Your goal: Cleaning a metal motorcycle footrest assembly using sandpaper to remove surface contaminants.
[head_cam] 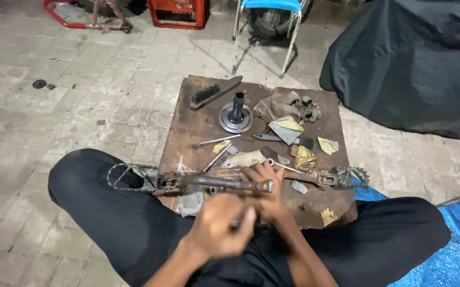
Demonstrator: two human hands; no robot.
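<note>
A long rusty metal footrest bar [224, 182] with a toothed peg at each end lies across my lap and the near edge of a brown wooden board [187, 127]. My right hand [266, 183] rests on the middle of the bar, fingers curled over it. My left hand [220, 226], blurred, is closed in a fist just below the bar, seemingly around a small tool that I cannot make out. My legs in black trousers are spread around the board.
On the board lie a wire brush [214, 92], a round metal hub with an upright shaft [236, 115], a dirty rag [287, 105], metal rods [215, 141] and sandpaper scraps [328, 145]. A dark covered shape [416, 58], chair legs [264, 37], a red frame [179, 13] and blue tarp [448, 250] surround it.
</note>
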